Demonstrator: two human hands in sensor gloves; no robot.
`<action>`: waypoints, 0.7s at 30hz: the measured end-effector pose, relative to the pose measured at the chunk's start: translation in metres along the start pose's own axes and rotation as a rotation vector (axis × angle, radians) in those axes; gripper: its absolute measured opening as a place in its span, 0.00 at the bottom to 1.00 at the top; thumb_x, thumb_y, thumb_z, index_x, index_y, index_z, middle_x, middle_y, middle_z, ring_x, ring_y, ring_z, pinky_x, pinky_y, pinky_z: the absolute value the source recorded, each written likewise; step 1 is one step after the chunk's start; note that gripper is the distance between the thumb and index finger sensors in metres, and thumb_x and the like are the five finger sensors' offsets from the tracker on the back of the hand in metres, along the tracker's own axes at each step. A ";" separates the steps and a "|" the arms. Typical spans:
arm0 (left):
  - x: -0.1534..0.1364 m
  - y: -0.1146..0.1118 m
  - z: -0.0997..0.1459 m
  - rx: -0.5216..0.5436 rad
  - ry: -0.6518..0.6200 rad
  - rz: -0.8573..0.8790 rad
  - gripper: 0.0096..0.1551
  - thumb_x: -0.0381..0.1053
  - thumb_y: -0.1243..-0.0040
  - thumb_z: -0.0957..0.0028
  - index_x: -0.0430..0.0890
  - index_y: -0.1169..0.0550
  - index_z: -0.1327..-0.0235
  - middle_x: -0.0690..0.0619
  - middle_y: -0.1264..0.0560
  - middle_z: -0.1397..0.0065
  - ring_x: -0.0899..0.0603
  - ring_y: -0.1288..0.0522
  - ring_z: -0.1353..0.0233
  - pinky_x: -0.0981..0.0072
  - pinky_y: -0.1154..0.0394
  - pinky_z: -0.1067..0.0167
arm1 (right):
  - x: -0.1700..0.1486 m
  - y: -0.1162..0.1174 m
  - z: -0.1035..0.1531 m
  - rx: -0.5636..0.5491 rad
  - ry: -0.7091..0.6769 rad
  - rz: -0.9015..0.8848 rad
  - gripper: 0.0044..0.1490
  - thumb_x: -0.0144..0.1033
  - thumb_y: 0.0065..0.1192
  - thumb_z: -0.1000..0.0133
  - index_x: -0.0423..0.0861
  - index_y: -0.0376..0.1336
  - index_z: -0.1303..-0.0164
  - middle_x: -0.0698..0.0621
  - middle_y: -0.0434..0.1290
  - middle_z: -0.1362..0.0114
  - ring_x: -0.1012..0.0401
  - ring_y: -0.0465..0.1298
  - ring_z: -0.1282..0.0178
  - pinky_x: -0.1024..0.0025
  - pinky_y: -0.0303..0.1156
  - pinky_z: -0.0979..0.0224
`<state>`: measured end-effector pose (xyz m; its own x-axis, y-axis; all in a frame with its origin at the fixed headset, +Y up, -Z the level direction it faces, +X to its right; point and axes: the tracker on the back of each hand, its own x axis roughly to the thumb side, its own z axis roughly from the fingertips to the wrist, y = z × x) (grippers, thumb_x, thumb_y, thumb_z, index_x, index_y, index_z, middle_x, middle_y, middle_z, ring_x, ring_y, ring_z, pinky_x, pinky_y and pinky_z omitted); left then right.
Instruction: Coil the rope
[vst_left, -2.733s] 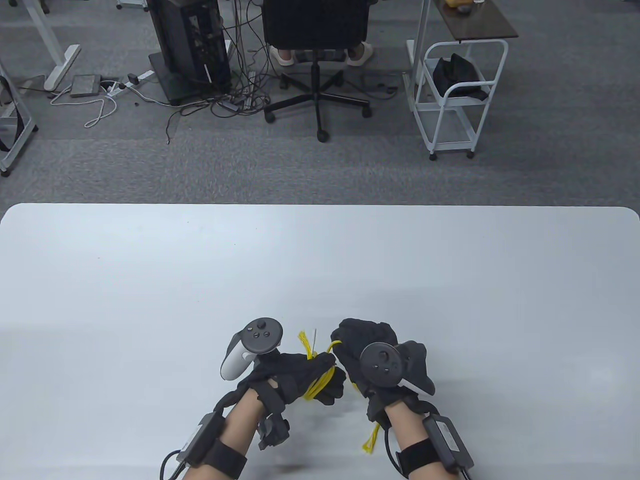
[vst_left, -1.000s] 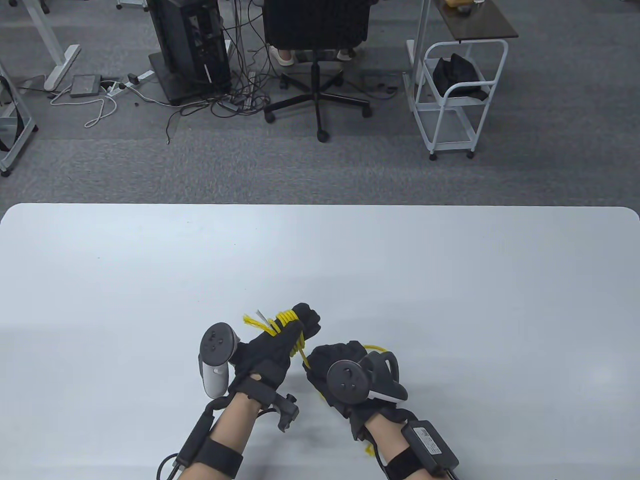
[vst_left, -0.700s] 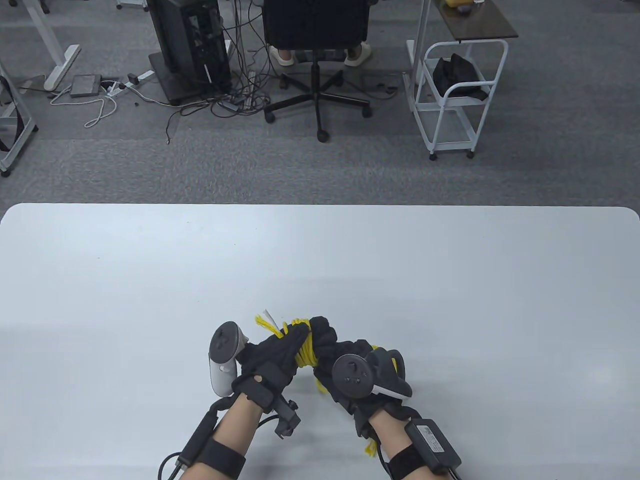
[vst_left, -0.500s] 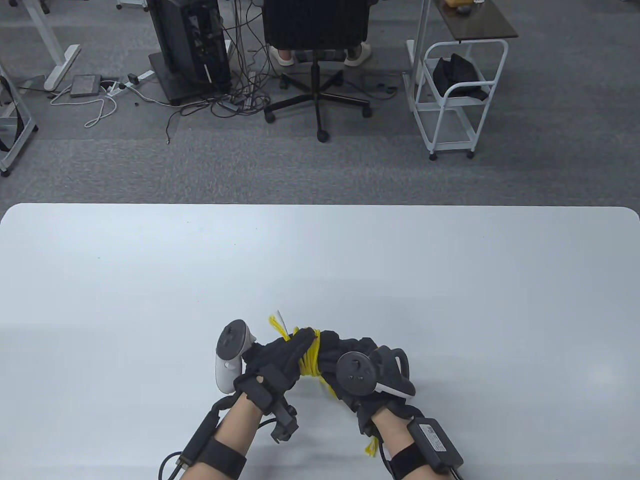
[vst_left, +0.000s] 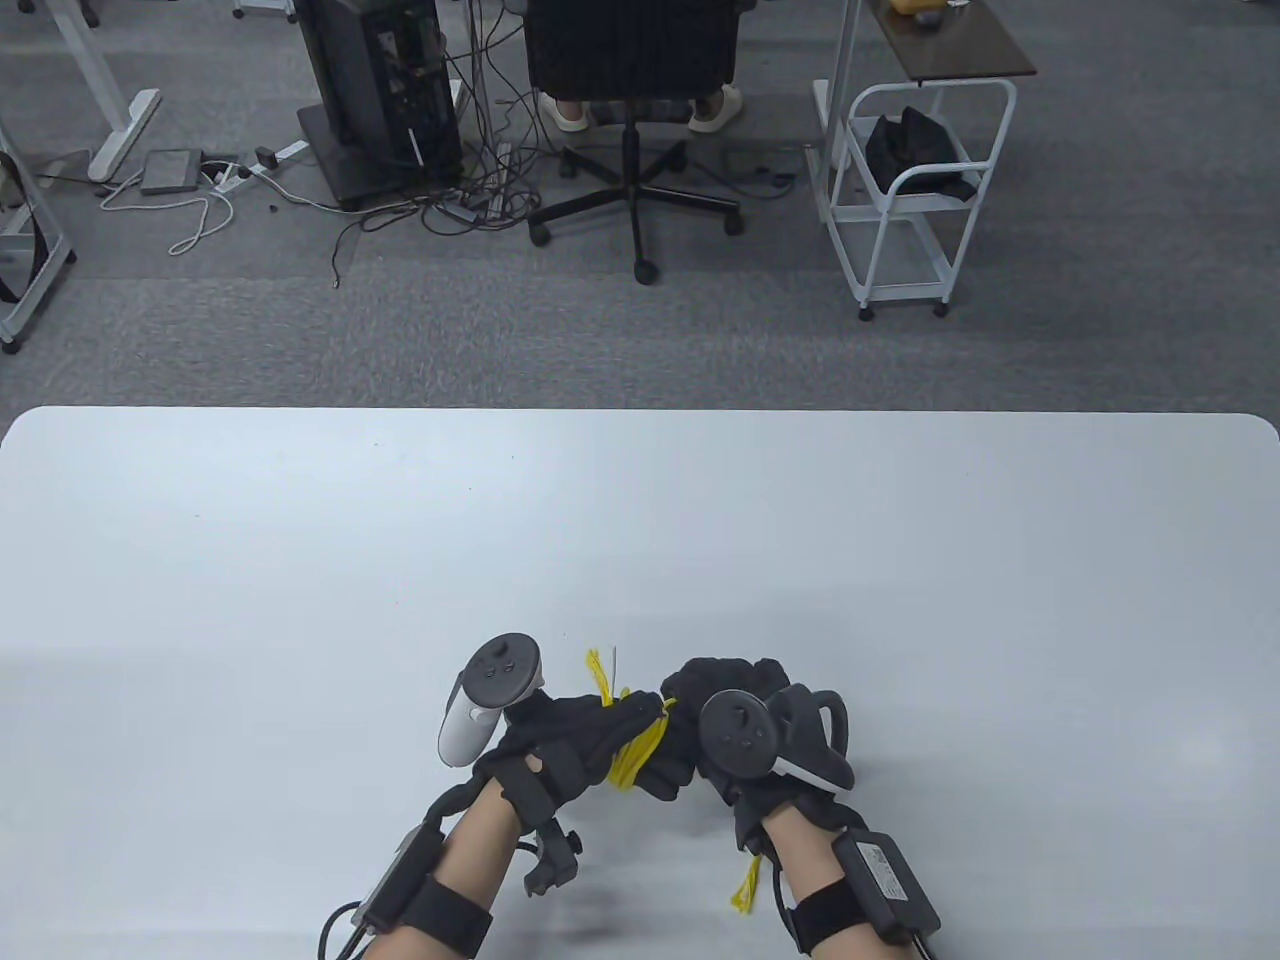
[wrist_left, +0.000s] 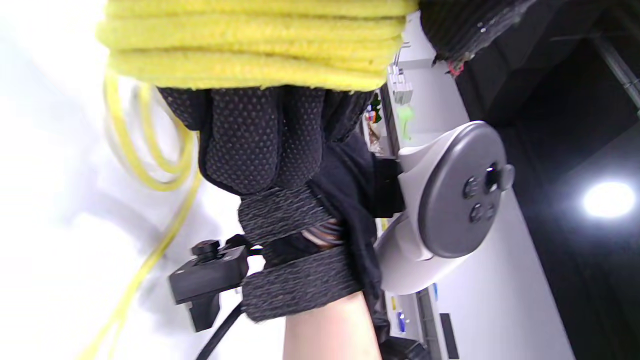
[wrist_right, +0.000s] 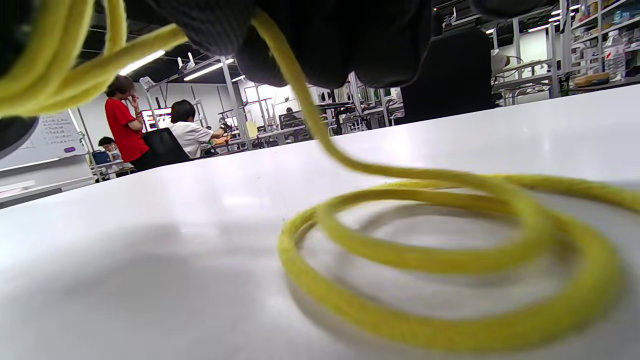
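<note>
A yellow rope (vst_left: 640, 748) is wound in several turns around my left hand (vst_left: 600, 735) near the table's front edge. One frayed end (vst_left: 600, 675) sticks up past the left thumb. The turns fill the top of the left wrist view (wrist_left: 250, 45). My right hand (vst_left: 715, 720) sits right beside the left and grips the rope where it leaves the coil. In the right wrist view the rope (wrist_right: 440, 220) runs down from the fingers into loose loops on the table. The other frayed end (vst_left: 745, 888) lies by my right wrist.
The white table (vst_left: 300, 560) spreads wide to the back and both sides. Beyond its far edge are an office chair (vst_left: 635, 110), a computer tower (vst_left: 375, 90) with cables, and a white cart (vst_left: 905, 190).
My left hand turned back and came down toward me with the coil. My right hand came around the left hand and now sits to its right, holding the rope.
</note>
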<state>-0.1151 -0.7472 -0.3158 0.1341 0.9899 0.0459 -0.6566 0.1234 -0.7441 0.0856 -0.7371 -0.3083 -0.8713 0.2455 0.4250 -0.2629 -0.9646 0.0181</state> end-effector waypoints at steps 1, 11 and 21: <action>0.000 0.000 0.000 -0.011 0.012 -0.011 0.36 0.66 0.58 0.35 0.46 0.14 0.39 0.42 0.11 0.42 0.42 0.12 0.46 0.59 0.22 0.42 | 0.000 0.000 0.000 -0.004 0.003 0.000 0.26 0.44 0.56 0.37 0.47 0.63 0.31 0.40 0.66 0.23 0.39 0.69 0.27 0.27 0.55 0.27; -0.005 -0.004 -0.002 -0.075 0.160 -0.108 0.38 0.65 0.60 0.34 0.44 0.15 0.37 0.40 0.12 0.40 0.40 0.12 0.44 0.57 0.23 0.40 | -0.002 -0.005 0.001 -0.056 0.016 0.009 0.25 0.44 0.56 0.37 0.47 0.63 0.32 0.40 0.66 0.23 0.39 0.68 0.27 0.27 0.55 0.27; -0.010 0.007 0.007 0.152 0.207 -0.145 0.44 0.66 0.68 0.36 0.40 0.22 0.27 0.35 0.19 0.30 0.36 0.18 0.36 0.53 0.28 0.35 | 0.022 -0.010 0.005 -0.155 -0.064 -0.138 0.25 0.43 0.56 0.37 0.46 0.63 0.32 0.40 0.66 0.24 0.40 0.69 0.28 0.28 0.56 0.27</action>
<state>-0.1258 -0.7555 -0.3165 0.3733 0.9277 -0.0045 -0.7208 0.2870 -0.6309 0.0714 -0.7225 -0.2951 -0.7960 0.3626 0.4847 -0.4424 -0.8950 -0.0571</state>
